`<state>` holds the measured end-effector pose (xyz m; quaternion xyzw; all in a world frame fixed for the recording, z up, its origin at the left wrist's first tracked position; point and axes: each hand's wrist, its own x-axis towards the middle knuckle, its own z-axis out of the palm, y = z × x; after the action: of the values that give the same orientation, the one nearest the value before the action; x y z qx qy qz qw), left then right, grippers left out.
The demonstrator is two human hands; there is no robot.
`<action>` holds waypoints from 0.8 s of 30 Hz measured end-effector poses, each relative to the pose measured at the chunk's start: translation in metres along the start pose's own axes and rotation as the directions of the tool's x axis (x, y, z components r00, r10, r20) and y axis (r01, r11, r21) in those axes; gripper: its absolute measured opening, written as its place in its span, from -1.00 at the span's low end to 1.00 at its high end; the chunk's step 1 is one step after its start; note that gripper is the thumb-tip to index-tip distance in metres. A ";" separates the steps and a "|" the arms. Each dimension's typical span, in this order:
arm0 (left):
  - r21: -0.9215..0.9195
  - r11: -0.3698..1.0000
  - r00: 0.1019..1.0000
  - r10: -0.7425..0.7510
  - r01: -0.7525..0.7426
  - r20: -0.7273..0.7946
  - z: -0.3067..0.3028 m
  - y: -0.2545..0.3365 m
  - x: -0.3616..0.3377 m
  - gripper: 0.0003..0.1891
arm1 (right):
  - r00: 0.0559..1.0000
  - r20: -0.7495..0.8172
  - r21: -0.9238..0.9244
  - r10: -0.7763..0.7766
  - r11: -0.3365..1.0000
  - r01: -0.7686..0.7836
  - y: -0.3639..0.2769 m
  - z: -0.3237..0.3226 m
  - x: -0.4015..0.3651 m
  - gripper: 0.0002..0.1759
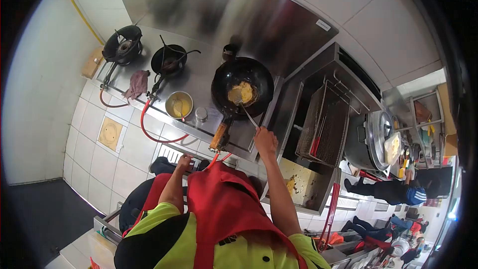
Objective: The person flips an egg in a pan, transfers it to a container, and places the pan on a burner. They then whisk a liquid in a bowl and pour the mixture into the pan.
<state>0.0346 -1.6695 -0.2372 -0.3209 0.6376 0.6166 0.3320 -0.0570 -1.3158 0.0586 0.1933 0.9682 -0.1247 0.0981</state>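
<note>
My right hand [266,142] is closed around the handle of a metal spatula [248,115]. Its far end reaches into a black wok [219,82] and touches yellow, egg-like food [243,92] there. The wok's wooden handle [218,136] points back toward me, and neither hand is on it. My left hand [184,162] hangs lower, left of that handle, fingers curled in with nothing visible in them. Left of the wok, a metal bowl [170,104] contains yellow liquid and a utensil. Between bowl and wok stands a small metal-topped container [201,114].
Two more burners [168,61] [123,45] and a crumpled cloth [137,84] are on the steel counter's left. Red gas hoses [144,123] loop over its front edge. To the right are a wire fryer basket [323,124] and a large lidded pot [363,137]. Other people [393,191] are farther right.
</note>
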 end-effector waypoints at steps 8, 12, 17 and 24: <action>-0.083 0.996 1.000 0.017 -0.017 0.004 0.004 0.006 -0.007 -0.78 | 0.999 -0.031 0.010 -0.025 1.000 0.026 -0.004 -0.015 -0.002 -0.59; -0.078 0.997 1.000 -0.019 0.018 -0.002 0.005 0.013 -0.010 -0.77 | 0.997 -0.080 0.105 0.018 0.994 -0.009 -0.004 -0.036 0.004 -0.60; -0.084 0.996 1.000 -0.022 0.022 -0.005 0.004 0.012 -0.012 -0.76 | 0.993 -0.120 0.042 -0.016 0.999 0.021 0.015 -0.013 0.027 -0.59; -0.055 0.998 1.000 -0.019 0.019 0.005 0.002 0.007 -0.011 -0.75 | 0.995 -0.065 0.041 -0.070 0.997 0.073 0.010 -0.001 0.014 -0.55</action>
<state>0.0357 -1.6668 -0.2242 -0.3344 0.6165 0.6316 0.3304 -0.0660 -1.3021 0.0538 0.1645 0.9742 -0.1428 0.0588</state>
